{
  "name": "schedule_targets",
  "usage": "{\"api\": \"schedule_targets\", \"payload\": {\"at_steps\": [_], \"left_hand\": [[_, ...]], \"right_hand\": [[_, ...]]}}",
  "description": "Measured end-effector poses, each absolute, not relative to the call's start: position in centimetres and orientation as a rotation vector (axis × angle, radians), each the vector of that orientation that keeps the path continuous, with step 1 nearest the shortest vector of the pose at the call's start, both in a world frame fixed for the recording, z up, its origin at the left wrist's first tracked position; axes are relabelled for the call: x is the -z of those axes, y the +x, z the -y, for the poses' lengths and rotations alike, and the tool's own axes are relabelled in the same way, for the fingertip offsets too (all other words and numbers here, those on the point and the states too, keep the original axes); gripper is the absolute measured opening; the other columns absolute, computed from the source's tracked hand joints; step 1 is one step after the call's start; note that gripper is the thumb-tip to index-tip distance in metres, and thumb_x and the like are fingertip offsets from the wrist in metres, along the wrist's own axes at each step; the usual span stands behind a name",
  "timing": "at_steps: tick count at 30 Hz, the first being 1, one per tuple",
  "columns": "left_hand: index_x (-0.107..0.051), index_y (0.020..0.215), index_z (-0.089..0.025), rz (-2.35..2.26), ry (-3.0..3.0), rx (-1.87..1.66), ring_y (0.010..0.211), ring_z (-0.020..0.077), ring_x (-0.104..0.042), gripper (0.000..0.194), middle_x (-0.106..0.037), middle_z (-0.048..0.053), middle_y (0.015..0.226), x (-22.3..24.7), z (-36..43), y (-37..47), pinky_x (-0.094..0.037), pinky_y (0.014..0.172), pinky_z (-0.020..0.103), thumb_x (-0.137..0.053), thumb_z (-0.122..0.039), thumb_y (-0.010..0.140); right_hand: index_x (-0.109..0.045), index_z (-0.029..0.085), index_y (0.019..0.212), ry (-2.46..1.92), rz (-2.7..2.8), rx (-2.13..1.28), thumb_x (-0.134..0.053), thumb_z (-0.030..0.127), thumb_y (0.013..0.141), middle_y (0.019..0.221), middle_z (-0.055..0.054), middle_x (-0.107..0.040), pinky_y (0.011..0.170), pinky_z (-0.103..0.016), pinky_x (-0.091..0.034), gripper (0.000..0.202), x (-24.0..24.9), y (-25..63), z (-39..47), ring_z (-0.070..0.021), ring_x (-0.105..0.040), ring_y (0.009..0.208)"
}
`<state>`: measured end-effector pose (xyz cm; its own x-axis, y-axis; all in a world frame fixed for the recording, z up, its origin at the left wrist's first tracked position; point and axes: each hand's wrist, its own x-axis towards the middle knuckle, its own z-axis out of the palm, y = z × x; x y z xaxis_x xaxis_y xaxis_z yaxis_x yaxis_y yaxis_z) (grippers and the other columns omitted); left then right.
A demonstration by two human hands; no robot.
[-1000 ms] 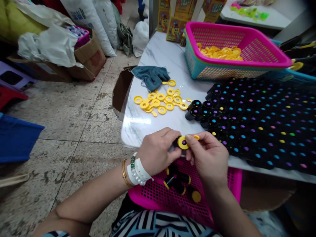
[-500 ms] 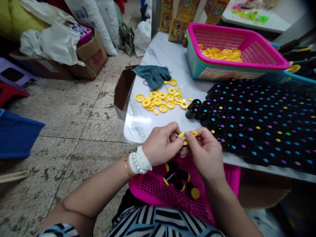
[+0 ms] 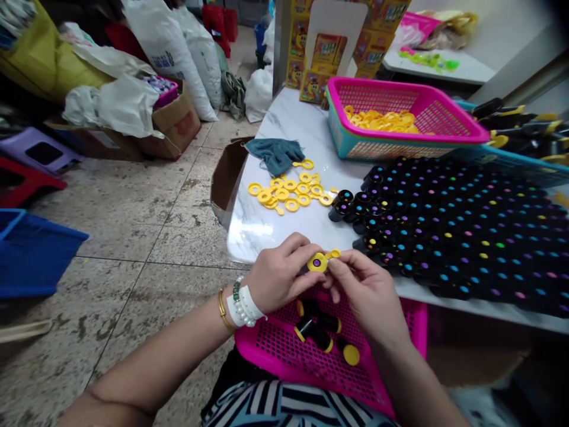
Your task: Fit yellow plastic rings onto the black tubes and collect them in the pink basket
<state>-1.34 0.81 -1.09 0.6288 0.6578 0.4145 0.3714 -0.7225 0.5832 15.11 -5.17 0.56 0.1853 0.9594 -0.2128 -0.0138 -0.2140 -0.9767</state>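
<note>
In the head view, two bare hands meet in front of the desk (image 3: pixel 262 228), above one pink basket (image 3: pixel 275 356) at the lap. The fingers of the left hand (image 3: pixel 284 270) are closed round one black tube, mostly hidden, whose end shows a single purple dot (image 3: pixel 316 263) inside one yellow ring cap (image 3: pixel 312 268). The fingers of the right hand (image 3: pixel 367 284) pinch that cap near its small round tab. Five yellow-capped tubes (image 3: pixel 329 322) can be made out lying in the pink basket. On the desk lie one teal cloth (image 3: pixel 276 153) and well over a dozen loose yellow rings (image 3: pixel 291 204), some overlapping, too bunched for an exact count. To their right stand dot-topped black tubes (image 3: pixel 435 237), closely packed, easily more than a hundred. Behind, one pink-rimmed basket (image 3: pixel 400 136) holds a heap of yellow pieces (image 3: pixel 384 121), uncountable; one blue basket (image 3: pixel 515 163) sits to its right.
</note>
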Motion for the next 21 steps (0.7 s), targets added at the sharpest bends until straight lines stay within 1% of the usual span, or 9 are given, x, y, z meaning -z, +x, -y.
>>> {"api": "schedule_targets", "payload": {"at_steps": [2, 3, 5, 7, 10, 13, 16, 18, 21], "left_hand": [[-0.055, 0.117, -0.016, -0.744, 2.457, -0.795, 0.088, 0.0163, -0.061, 0.032, -0.057, 0.008, 0.103, 1.0, -1.4, -1.5, -0.057, 0.072, 0.029, -0.053, -0.035, 0.092], [-0.055, 0.116, -0.015, -0.706, 2.463, -0.781, 0.087, 0.0161, -0.061, 0.032, -0.057, 0.008, 0.103, 1.0, -1.8, -1.5, -0.057, 0.071, 0.029, -0.053, -0.035, 0.092], [-0.056, 0.115, -0.014, -0.625, 2.448, -0.784, 0.086, 0.0156, -0.061, 0.032, -0.057, 0.009, 0.102, 1.2, -2.4, -1.6, -0.057, 0.072, 0.028, -0.054, -0.034, 0.090], [-0.056, 0.116, -0.014, -0.541, 2.435, -0.782, 0.086, 0.0154, -0.061, 0.034, -0.058, 0.009, 0.102, 1.4, -2.8, -1.8, -0.057, 0.071, 0.028, -0.054, -0.035, 0.089], [-0.058, 0.112, -0.014, -0.469, 2.463, -0.763, 0.079, 0.0145, -0.060, 0.035, -0.059, 0.008, 0.097, 1.5, -2.9, -2.3, -0.056, 0.063, 0.026, -0.052, -0.041, 0.090], [-0.060, 0.107, -0.013, -0.466, 2.537, -0.699, 0.071, 0.0134, -0.059, 0.033, -0.059, 0.007, 0.091, 1.1, -2.9, -2.9, -0.052, 0.057, 0.025, -0.050, -0.040, 0.092], [-0.060, 0.109, -0.012, -0.438, 2.505, -0.637, 0.072, 0.0135, -0.059, 0.035, -0.059, 0.007, 0.093, 0.8, -3.1, -3.1, -0.052, 0.059, 0.025, -0.052, -0.041, 0.091], [-0.060, 0.110, -0.012, -0.427, 2.446, -0.626, 0.075, 0.0137, -0.059, 0.037, -0.059, 0.007, 0.095, 0.8, -3.2, -3.1, -0.053, 0.062, 0.026, -0.054, -0.043, 0.090], [-0.061, 0.105, -0.013, -0.428, 2.447, -0.583, 0.074, 0.0138, -0.059, 0.034, -0.060, 0.006, 0.094, 1.0, -3.0, -3.0, -0.052, 0.063, 0.026, -0.053, -0.043, 0.091]], "right_hand": [[-0.057, 0.018, 0.079, -1.385, 0.844, -1.370, -0.072, 0.034, 0.081, 0.060, 0.003, -0.063, 0.039, -0.016, -0.038, 0.021, -0.9, 15.6, 5.0, -0.0063, -0.051, 0.042], [-0.058, 0.018, 0.079, -1.336, 0.780, -1.432, -0.072, 0.034, 0.081, 0.063, 0.002, -0.064, 0.039, -0.016, -0.039, 0.022, -1.0, 15.9, 4.9, -0.0072, -0.054, 0.044], [-0.062, 0.016, 0.080, -1.246, 0.677, -1.530, -0.068, 0.037, 0.083, 0.071, -0.002, -0.067, 0.040, -0.017, -0.045, 0.022, -1.0, 16.3, 4.9, -0.0115, -0.062, 0.056], [-0.065, 0.014, 0.083, -1.207, 0.608, -1.577, -0.065, 0.040, 0.085, 0.075, -0.005, -0.067, 0.041, -0.019, -0.049, 0.027, -0.9, 16.4, 5.0, -0.0143, -0.065, 0.062], [-0.063, 0.014, 0.084, -1.246, 0.598, -1.640, -0.066, 0.039, 0.085, 0.067, -0.003, -0.067, 0.039, -0.016, -0.048, 0.025, -0.7, 15.9, 5.5, -0.0105, -0.061, 0.052], [-0.057, 0.017, 0.081, -1.264, 0.620, -1.741, -0.069, 0.035, 0.084, 0.061, 0.001, -0.066, 0.038, -0.015, -0.046, 0.022, -0.7, 15.7, 5.7, -0.0082, -0.058, 0.042], [-0.062, 0.017, 0.090, -1.239, 0.639, -1.789, -0.067, 0.043, 0.084, 0.074, -0.005, -0.071, 0.038, -0.019, -0.049, 0.027, -1.0, 16.6, 5.8, -0.0143, -0.066, 0.053], [-0.065, 0.015, 0.094, -1.271, 0.674, -1.785, -0.062, 0.046, 0.086, 0.080, -0.009, -0.072, 0.040, -0.022, -0.051, 0.032, -1.2, 17.1, 5.8, -0.0157, -0.067, 0.056], [-0.062, 0.015, 0.077, -1.409, 0.776, -1.725, -0.063, 0.043, 0.087, 0.062, -0.003, -0.066, 0.039, -0.020, -0.047, 0.030, -1.3, 17.1, 5.6, -0.0099, -0.057, 0.043]]}}
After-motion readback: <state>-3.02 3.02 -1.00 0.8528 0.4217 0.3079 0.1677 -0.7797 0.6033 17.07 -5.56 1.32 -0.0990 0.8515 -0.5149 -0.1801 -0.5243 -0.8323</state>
